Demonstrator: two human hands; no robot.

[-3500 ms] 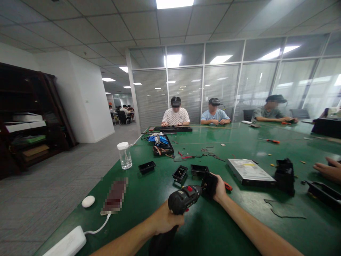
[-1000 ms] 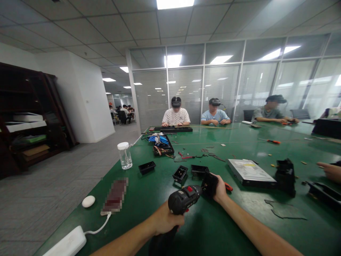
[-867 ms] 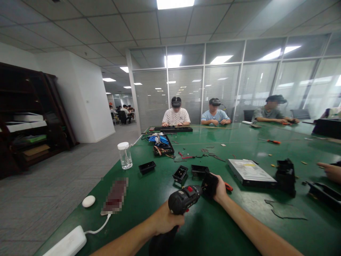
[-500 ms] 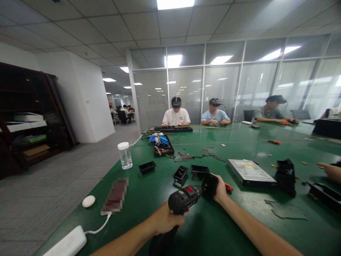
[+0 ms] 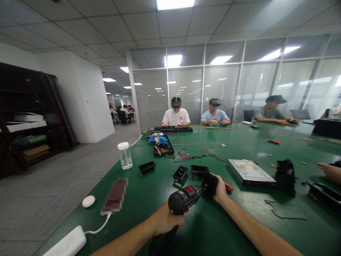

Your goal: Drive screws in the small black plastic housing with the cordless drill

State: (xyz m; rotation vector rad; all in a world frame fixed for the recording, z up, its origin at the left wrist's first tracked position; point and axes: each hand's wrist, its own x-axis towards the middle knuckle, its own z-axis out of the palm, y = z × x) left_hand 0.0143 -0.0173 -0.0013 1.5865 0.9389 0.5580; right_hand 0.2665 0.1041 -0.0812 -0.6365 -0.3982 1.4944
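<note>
My left hand [image 5: 165, 221] is wrapped round the grip of a black cordless drill [image 5: 183, 199] with a red switch, its nose pointing away to the right. My right hand [image 5: 220, 190] is closed on a small black plastic part [image 5: 209, 185], held upright on the green table [image 5: 213, 231] against the drill's tip. A red-handled tool [image 5: 228, 186] lies just behind that hand.
Small black trays [image 5: 146, 166] [image 5: 180, 173] [image 5: 199, 170], a flat silver drive [image 5: 250, 172], a black block [image 5: 285, 175], a clear jar [image 5: 124, 155], a white mouse-like object [image 5: 88, 201] and a white power strip [image 5: 68, 243] lie around. Another person's hand [image 5: 329, 170] rests at the right edge. Three people sit at the far side.
My hands, the drill and the black part have stayed in place. The other person's hand at the right edge has drawn back a little to the right since the earliest frame.
</note>
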